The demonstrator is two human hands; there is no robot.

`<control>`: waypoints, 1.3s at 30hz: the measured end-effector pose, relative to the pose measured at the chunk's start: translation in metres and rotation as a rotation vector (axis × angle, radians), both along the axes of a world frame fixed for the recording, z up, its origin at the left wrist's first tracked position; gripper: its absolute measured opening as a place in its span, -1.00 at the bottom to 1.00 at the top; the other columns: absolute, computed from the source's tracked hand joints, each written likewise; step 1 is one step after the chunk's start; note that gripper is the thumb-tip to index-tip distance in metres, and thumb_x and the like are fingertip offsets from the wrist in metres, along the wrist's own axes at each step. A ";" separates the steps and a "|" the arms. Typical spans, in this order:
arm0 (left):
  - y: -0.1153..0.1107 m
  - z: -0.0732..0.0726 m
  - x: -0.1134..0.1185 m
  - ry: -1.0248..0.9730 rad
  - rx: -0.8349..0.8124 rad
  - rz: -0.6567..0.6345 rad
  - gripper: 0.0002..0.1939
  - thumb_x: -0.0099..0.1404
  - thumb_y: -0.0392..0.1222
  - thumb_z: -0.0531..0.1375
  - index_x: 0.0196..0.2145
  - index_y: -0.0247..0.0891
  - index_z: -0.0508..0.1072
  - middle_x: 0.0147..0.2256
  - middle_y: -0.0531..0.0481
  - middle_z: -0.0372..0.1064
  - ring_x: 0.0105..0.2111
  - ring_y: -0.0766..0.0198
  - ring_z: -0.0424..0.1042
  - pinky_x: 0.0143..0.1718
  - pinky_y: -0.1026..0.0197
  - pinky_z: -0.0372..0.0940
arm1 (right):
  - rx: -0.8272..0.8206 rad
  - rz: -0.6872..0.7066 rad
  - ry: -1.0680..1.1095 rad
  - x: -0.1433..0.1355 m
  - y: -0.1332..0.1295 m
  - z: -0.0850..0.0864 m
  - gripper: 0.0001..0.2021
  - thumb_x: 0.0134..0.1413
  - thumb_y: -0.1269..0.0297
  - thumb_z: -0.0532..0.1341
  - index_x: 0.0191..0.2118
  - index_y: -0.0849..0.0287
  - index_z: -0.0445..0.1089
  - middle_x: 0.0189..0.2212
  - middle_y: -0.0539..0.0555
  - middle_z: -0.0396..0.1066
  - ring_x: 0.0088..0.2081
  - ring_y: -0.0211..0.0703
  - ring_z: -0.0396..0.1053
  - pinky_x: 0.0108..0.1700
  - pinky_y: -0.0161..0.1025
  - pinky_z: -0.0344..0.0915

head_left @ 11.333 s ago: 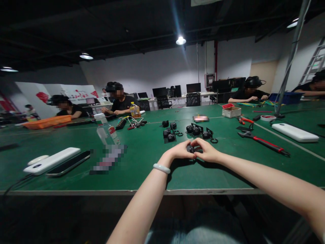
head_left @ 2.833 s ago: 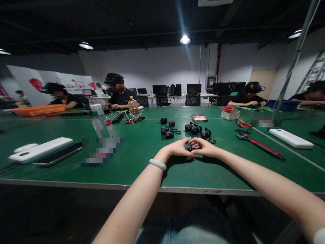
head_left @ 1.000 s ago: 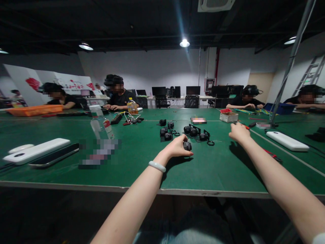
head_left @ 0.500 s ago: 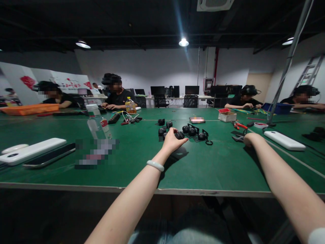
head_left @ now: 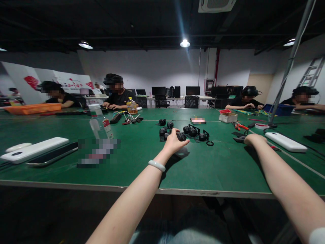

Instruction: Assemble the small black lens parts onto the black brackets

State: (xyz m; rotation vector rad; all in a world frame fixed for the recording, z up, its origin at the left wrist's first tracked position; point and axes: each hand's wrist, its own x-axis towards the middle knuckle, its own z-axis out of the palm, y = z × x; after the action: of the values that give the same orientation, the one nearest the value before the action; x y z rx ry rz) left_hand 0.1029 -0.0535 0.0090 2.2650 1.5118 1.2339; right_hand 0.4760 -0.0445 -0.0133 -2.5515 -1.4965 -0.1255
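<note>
My left hand (head_left: pixel 173 142), with a pale bangle at the wrist, is closed around a small black cylindrical part (head_left: pixel 181 136) just above the table. Beside it lie several similar black parts with flat brackets (head_left: pixel 192 130) and a loose black ring (head_left: pixel 210 143). Over to the right, my right hand (head_left: pixel 255 139) is closed over a pair of pliers (head_left: pixel 239 138). The dark jaws stick out to its left, and a bit of red handle shows on its right. Its fingers are mostly hidden beneath the hand.
Orange-handled pliers (head_left: pixel 241 126), a tape roll (head_left: pixel 261 126), a white box (head_left: pixel 228 117) and a white power bank (head_left: pixel 285 141) lie to the right. A clear bottle (head_left: pixel 98 123) and dark phone (head_left: pixel 53 154) are at left. A metal pole (head_left: pixel 284 78) rises at right; people sit across the green table (head_left: pixel 142 166).
The view has shifted slightly. My left hand still holds the black part, which now shows a little more. Beside my right hand, a red handle end has come into sight.
</note>
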 end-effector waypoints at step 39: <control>-0.018 0.007 0.008 -0.532 -0.611 -0.645 -0.53 -0.17 -0.24 -0.09 -0.22 -0.27 0.24 -0.42 0.02 0.28 -0.45 0.32 0.27 -0.48 0.31 0.17 | 0.160 0.583 -0.363 -0.168 -0.053 0.032 -0.74 -0.14 0.20 -0.01 -0.30 0.18 0.26 -0.41 0.18 0.36 -0.35 -0.02 0.32 -0.38 -0.21 0.15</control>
State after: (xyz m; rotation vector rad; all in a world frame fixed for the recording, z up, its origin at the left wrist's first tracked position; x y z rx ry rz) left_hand 0.1106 -0.0715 0.0160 1.6274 0.7278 0.8998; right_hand 0.3080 -0.0972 0.0187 -1.9424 -2.1909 -0.6176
